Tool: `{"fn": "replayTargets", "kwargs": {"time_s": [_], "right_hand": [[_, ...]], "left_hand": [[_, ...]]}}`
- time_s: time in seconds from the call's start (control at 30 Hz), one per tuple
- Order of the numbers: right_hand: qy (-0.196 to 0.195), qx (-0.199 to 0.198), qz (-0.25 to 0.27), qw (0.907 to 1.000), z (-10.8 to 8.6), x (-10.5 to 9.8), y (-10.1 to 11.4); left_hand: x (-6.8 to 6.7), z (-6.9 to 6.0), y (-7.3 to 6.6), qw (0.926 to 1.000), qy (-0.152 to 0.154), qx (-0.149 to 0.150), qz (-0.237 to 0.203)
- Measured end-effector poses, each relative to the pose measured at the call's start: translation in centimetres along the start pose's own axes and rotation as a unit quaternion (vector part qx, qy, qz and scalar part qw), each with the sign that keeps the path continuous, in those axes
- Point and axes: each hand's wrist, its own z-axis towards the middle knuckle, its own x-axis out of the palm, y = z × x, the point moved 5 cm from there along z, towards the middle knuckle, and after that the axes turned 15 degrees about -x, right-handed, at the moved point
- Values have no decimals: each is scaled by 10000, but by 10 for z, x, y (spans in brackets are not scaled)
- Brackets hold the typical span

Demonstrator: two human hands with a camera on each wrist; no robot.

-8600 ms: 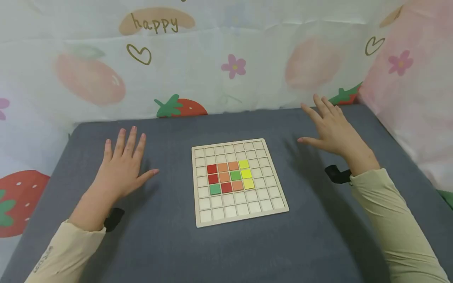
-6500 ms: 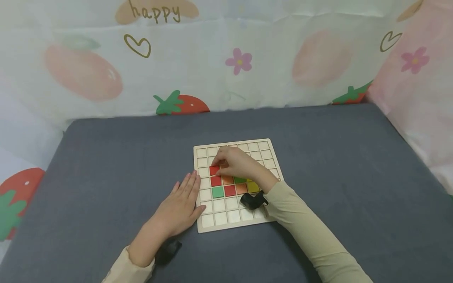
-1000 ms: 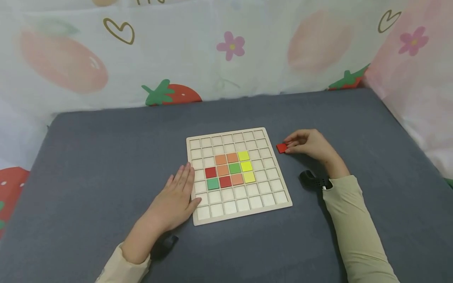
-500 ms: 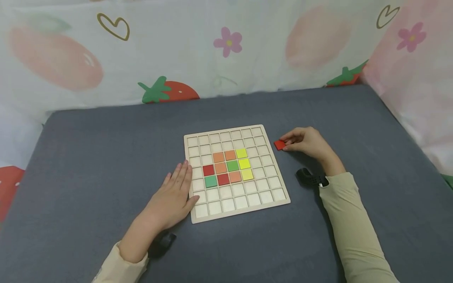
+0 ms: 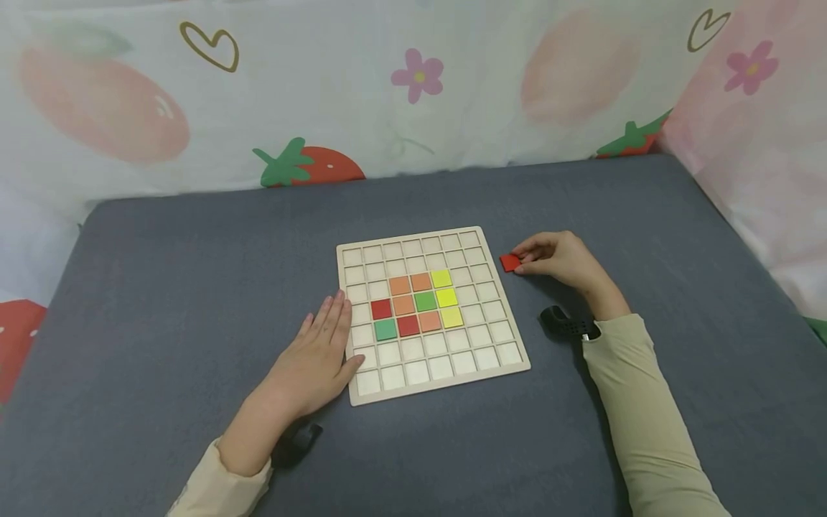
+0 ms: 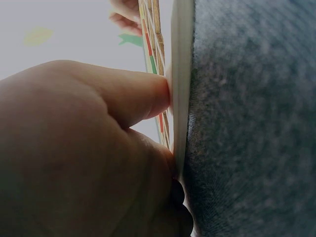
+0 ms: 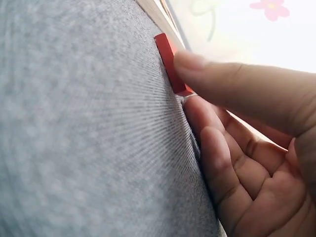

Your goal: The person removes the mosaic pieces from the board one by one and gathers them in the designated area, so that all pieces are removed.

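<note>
A wooden grid board (image 5: 441,368) lies mid-table, with red, orange, green and yellow square tiles grouped in its middle cells. My left hand (image 5: 306,366) rests flat on the board's left edge, fingers straight. In the left wrist view, the thumb (image 6: 143,94) lies at the board's pale rim (image 6: 181,74). To the right of the board, my right hand (image 5: 562,262) pinches a red square tile (image 5: 509,263) down at the cloth. The right wrist view shows the thumb against that red tile (image 7: 169,61); the finger behind it is partly hidden.
Dark grey cloth (image 5: 194,287) covers the table. A pale curtain (image 5: 478,129) printed with strawberries, flowers and hearts hangs behind it, and a pink one (image 5: 769,187) at the right. Both wrists carry a black camera mount (image 5: 562,323).
Earlier both hands hovered apart. The left came to the board's edge; the right took the upper-left red tile out and carried it right of the board. Over the last half second, almost nothing moved.
</note>
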Motion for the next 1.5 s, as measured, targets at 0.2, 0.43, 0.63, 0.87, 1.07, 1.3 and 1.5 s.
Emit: {"fn": "replayTargets", "kwargs": {"time_s": [0.2,0.43,0.63,0.87,1.07,1.3,1.5], "right_hand": [[-190,-38,316,9993,0,1,-3],[-551,14,523,9971,0,-1,0],[-869,9,874,9924,-2,-3,8],[-890,81,1129,9896,-1,2,25],[-569,-200,1229,9906,3,10,45],[-55,-297,1137,9931,13,27,68],[91,-542,1300,9900,23,43,80]], "left_hand": [[2,1,2,9999,101,-43,27],[1,0,3,9998,175,26,-124],[4,1,5,9995,224,71,-201],[5,0,5,9984,382,94,-395],[6,0,8,9977,470,55,-479],[8,2,12,9965,553,30,-629],[10,3,11,9961,608,33,-643]]}}
